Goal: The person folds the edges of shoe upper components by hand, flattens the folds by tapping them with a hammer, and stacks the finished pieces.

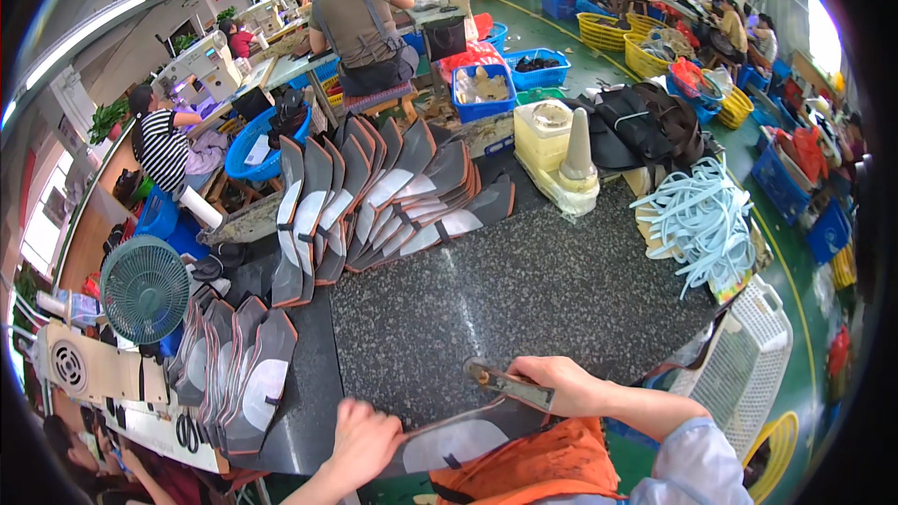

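Observation:
At the near edge of the dark speckled worktop [524,290], a dark grey flat panel [496,423] with a light grey patch and a small black tab lies in front of me. My left hand [365,438] is closed, its fingers pinching the left end of this panel. My right hand [566,385] is wrapped round a metal hammer [510,383], whose worn, rounded end points left just above the panel's far edge. The grip itself is hidden by my fingers. An orange cloth [533,468] covers my lap beneath the panel.
Stacks of similar orange-edged panels [374,192] fill the far left, with more panels [238,379] nearer. A yellowish glue container [547,136] stands at the back beside a grey cone [578,145]. Pale blue strips [697,220] pile up right, above a white basket [739,355]. A green fan [145,287] stands left.

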Demonstrator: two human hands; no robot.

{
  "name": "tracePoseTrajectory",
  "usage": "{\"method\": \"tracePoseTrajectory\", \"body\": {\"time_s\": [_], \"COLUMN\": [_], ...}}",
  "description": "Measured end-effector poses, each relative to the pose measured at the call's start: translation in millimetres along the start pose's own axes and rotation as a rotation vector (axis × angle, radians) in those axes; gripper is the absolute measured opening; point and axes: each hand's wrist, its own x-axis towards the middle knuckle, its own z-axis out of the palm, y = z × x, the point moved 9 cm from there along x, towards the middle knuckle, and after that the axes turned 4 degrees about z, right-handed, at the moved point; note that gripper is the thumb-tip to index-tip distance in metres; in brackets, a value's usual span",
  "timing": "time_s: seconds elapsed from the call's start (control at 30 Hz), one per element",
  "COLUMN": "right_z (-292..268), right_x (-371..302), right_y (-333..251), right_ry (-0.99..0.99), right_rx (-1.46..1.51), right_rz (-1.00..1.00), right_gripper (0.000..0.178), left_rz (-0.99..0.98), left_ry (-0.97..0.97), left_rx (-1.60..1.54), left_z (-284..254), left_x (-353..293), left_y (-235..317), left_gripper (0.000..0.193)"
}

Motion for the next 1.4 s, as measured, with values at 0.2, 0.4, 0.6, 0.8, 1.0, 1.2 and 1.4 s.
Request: {"method": "tracePoseTrajectory", "body": {"time_s": [0.2,0.4,0.6,0.8,1.0,1.2,1.4], "right_z": [-2.4,-45.3,-67.1,-45.4,-48.3,-36.8,-33.1], "right_x": [3.4,-14.8,-20.5,-19.1,-14.4,-3.9,0.6], "right_y": [-13.0,-15.7,-20.9,14.9,16.6,14.3,22.4], "right_ry": [0.153,0.251,0.106,-0.022,-0.029,-0.049,-0.094], "right_rx": [-0.05,-0.257,-0.326,-0.418,-0.409,-0.5,-0.406], "right_rz": [-0.081,0.01,0.025,0.152,0.148,0.016,0.147], "right_gripper": [0.021,0.015,0.025,0.02,0.019,0.024,0.022], "left_rz": [0.461,0.213,0.369,0.411,0.626,0.711,0.668], "left_ry": [0.17,-0.088,0.298,0.292,0.413,0.447,0.469], "left_rx": [-0.449,-0.791,-0.276,-0.36,0.022,0.186,0.142], "left_z": [-2.3,50.6,30.5,37.9,36.6,34.2,37.7], "left_x": [61.0,124.2,121.2,121.8,93.2,88.5,76.4], "left_y": [94.4,77.7,80.5,76.9,102.9,106.7,97.6], "left_gripper": [0.035,0.024,0.024,0.02,0.023,0.026,0.025]}}
